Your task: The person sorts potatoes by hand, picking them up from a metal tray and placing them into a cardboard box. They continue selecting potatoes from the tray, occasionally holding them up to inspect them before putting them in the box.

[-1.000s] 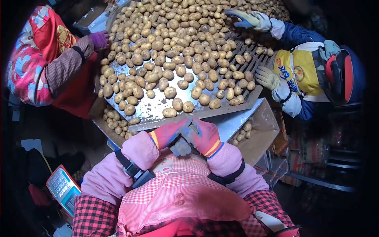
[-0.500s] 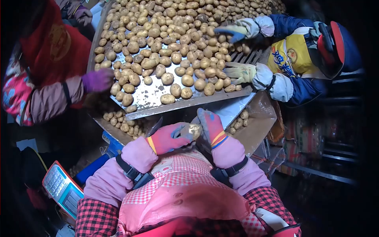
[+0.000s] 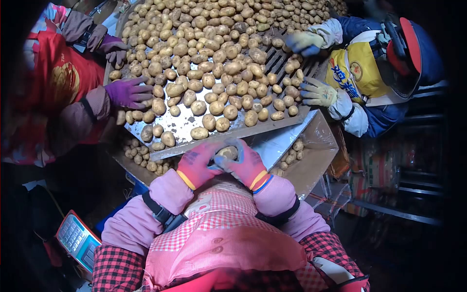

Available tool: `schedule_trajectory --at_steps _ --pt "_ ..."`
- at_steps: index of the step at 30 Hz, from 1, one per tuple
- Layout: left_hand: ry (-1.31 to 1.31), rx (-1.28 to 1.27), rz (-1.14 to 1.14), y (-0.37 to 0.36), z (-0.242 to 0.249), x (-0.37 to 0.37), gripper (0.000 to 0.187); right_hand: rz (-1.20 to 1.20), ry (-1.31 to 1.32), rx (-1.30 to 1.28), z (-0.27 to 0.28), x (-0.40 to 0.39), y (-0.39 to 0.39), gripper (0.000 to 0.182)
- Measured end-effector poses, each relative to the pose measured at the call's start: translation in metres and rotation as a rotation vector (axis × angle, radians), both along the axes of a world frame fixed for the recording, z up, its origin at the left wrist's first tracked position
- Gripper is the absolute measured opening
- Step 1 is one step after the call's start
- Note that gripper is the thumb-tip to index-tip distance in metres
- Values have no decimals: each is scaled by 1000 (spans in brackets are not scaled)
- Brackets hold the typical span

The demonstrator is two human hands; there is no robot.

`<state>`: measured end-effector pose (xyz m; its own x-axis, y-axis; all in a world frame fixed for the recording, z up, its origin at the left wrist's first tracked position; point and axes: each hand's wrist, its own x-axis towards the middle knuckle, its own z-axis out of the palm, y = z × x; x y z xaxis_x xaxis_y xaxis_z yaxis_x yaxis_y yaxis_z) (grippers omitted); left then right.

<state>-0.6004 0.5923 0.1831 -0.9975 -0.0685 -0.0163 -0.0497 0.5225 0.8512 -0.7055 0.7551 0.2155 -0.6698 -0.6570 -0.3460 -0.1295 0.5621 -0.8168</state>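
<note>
One potato (image 3: 227, 154) sits between my left hand (image 3: 197, 161) and right hand (image 3: 244, 164), nearer the right palm. Fingers of both hands are wrapped around it; gloves cover its ends. Its visible long axis runs roughly crosswise, left to right. Beyond it lies the metal table (image 3: 184, 125), bearing loose potatoes (image 3: 198, 107). Farther out, one co-worker's purple glove (image 3: 129, 93) is at the left side; another's pale glove (image 3: 318, 92), at the right.
</note>
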Motion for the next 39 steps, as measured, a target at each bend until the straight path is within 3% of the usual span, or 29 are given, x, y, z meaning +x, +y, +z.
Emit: schedule_trajectory --at_steps 4,8,10,12,13,15,19,20,21,24,25,27,29,31,32,34,35,37,39 --pt "-57 20 -69 1 8 -12 72 22 133 91 7 -9 1 69" --pt "-50 -49 -111 4 14 -15 73 28 156 26 -19 -12 15 52" --pt "-113 109 -236 5 24 -21 68 70 181 51 -23 -14 18 44" --pt "-24 68 -251 6 33 -20 66 -307 -253 -89 -24 -15 19 35" --pt "64 26 -267 7 36 -19 64 -310 -256 -87 -23 -15 21 35" --pt "116 30 -278 7 32 -19 65 -520 -546 -301 -22 -19 25 36" --pt "323 90 -267 8 22 -22 69 -615 -597 -370 -13 -22 19 38" --pt "301 103 -245 7 20 -21 70 -626 -706 -205 7 -29 21 39" --pt "301 104 -247 5 17 -21 70 -628 -706 -205 5 -31 27 39" --pt "210 -38 -171 4 11 -19 77 -230 -1048 -261 -9 -30 44 48" --pt "211 -38 -171 5 11 -19 77 -229 -1046 -261 -10 -26 44 48" --pt "220 -60 -62 5 11 -20 86 -185 -775 -312 -10 -16 37 52" --pt "119 0 -41 0 15 -16 91 -206 -728 -337 -7 -12 32 53" --pt "18 60 -21 0 17 -14 95 -101 -447 -357 -8 -10 32 54" --pt "19 65 -64 2 16 -14 93 -103 -446 -358 -16 -10 34 54" --pt "21 68 -105 1 13 -12 91 38 -47 -201 -25 -8 33 45" --pt "-10 81 -144 -2 9 -11 88 40 -42 -204 -27 -8 34 45" --pt "-33 91 -189 -1 11 -11 84 311 338 251 -1 -10 25 37" --pt "-113 284 -217 3 23 -10 79 271 462 222 0 -7 24 31"
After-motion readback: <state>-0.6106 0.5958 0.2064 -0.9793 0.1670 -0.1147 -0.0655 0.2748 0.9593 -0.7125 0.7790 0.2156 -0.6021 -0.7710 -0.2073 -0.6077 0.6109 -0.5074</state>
